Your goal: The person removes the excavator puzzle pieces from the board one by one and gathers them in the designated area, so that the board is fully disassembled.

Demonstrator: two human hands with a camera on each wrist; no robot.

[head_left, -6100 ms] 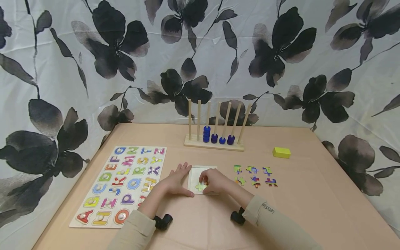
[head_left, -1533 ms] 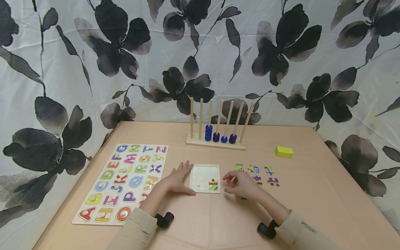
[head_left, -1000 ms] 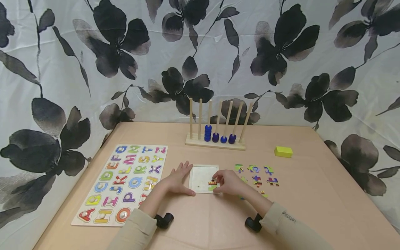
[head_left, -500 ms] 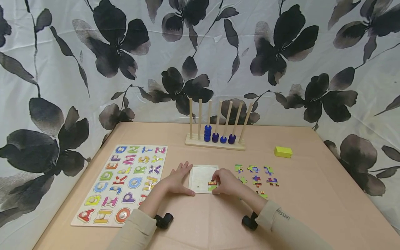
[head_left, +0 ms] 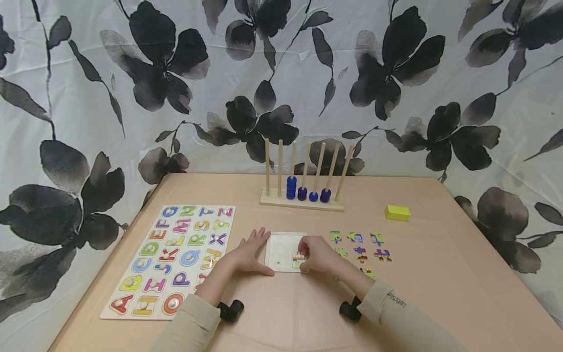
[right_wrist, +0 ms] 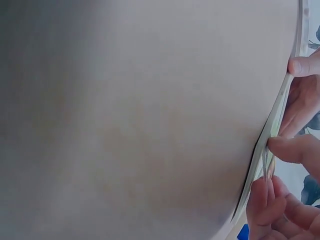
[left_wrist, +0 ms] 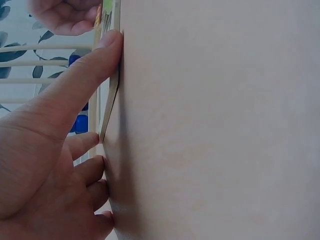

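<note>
My left hand [head_left: 249, 253] lies at the left side of a small white puzzle tray [head_left: 281, 235], fingers spread and thumb along its near edge. In the left wrist view the thumb [left_wrist: 107, 47] presses against the tray's rim. With thumb and fingertips, my right hand [head_left: 319, 255] pinches a colourful jigsaw piece [head_left: 296, 264] at the tray's near right corner. From the right wrist view, the piece [right_wrist: 270, 167] stands slightly tilted between thumb and fingers. Part of it is hidden by the fingers. Several loose jigsaw pieces [head_left: 360, 253] lie right of the hand, some partly behind the forearm.
An alphabet board [head_left: 167, 264] with coloured letters lies at the left. Behind the tray stands a wooden peg rack [head_left: 303, 204] with blue beads. A yellow block [head_left: 397, 213] sits at the back right, and a floral cloth [head_left: 325, 73] hangs beyond the table.
My right hand has come left from beside the loose pieces to the jigsaw piece in the tray's corner and taken hold of it. The left hand keeps its place on the tray.
</note>
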